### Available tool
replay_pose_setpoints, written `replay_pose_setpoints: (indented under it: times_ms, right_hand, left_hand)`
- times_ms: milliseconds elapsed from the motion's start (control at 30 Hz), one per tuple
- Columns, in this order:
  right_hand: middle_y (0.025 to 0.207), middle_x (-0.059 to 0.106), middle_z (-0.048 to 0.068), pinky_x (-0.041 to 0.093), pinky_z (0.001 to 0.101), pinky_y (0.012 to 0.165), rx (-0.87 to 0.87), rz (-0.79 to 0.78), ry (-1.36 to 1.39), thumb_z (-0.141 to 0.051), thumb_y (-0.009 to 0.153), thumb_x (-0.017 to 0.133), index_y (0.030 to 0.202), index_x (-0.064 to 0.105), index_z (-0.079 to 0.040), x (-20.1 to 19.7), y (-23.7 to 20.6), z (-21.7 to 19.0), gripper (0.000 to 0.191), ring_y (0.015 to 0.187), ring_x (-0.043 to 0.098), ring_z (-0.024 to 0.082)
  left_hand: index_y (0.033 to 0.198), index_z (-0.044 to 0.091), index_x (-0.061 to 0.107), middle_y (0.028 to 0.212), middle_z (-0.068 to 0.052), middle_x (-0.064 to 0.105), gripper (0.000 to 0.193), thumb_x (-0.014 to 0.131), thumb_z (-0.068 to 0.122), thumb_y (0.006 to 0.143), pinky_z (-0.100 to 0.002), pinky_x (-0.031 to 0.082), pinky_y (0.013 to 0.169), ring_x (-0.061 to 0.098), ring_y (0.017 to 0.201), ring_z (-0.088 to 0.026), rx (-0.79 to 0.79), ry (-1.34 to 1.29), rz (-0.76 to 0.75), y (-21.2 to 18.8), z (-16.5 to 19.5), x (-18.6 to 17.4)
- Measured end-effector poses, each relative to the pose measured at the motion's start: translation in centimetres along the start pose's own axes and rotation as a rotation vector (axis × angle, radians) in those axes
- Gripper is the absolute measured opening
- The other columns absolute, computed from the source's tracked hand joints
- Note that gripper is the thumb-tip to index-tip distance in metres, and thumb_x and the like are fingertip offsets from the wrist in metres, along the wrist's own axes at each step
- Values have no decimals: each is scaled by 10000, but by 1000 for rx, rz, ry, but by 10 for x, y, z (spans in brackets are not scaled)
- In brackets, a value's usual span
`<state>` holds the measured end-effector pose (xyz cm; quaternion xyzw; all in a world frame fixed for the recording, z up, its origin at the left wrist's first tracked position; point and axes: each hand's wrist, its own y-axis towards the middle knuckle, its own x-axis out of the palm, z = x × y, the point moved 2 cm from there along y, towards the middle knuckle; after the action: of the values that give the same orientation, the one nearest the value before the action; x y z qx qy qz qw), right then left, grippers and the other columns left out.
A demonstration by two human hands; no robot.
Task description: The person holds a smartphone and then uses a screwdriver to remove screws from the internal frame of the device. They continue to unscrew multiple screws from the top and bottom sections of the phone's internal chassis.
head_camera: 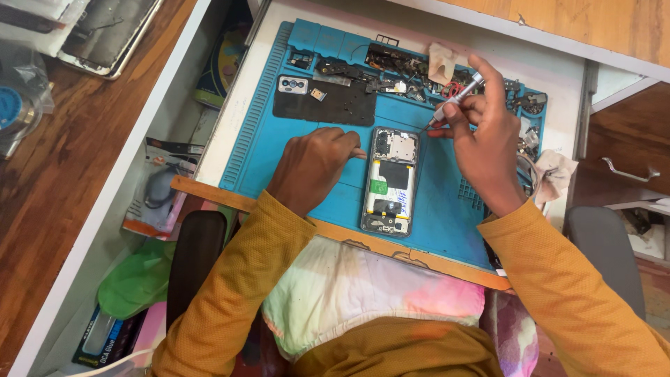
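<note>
Unscrewing opened phone (389,180): right hand (481,139) grips screwdriver (453,101), left hand (310,167) curled, steadying; next needs tip seated squarely.

phone (389,183) on mat (447,209), back cover (323,102) behind

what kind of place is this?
Most likely a phone repair bench. An opened phone lies on a blue repair mat, the right hand holds a precision screwdriver at its top corner, and loose small parts fill the mat's trays.
</note>
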<state>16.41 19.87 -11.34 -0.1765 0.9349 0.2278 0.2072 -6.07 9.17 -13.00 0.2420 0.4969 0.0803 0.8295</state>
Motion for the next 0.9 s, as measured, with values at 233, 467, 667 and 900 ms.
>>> replay_pose_setpoints:
  times_ms: [233,467,667,900]
  right_hand:
    - [1001,732,162,697,330,757,-11,5,-63,62,1099,564,1600,327,-45,-1,-1,-2,564,937,761,188]
    - [999,727,168,697,325,762,-27,-8,-70,77,1092,554,1607,319,-52,0,0,-3,580,942,768,197]
    - [1086,734,149,673,309,739,-85,-26,-95,120,1077,532,1617,343,-99,1,-1,-13,613,981,766,204]
    - [1072,676,181,643,336,782,-353,44,-379,98,1009,676,1522,511,-123,7,-11,-44,582,963,736,258]
  left_hand:
    - [820,25,622,708,-115,642,179,747,124,899,-412,547,572,682,692,-281,0,-26,3,-1,1,-1]
    - [800,20,611,692,-118,637,220,749,150,911,-414,544,566,681,681,-280,-16,-23,-19,0,2,-1]
    - [846,21,613,746,-123,659,150,724,97,912,-418,561,613,699,753,-294,-9,-52,-16,-1,0,0]
    - [886,26,642,830,-133,697,70,701,62,896,-433,578,684,712,847,-318,-17,-73,-28,-3,-1,3]
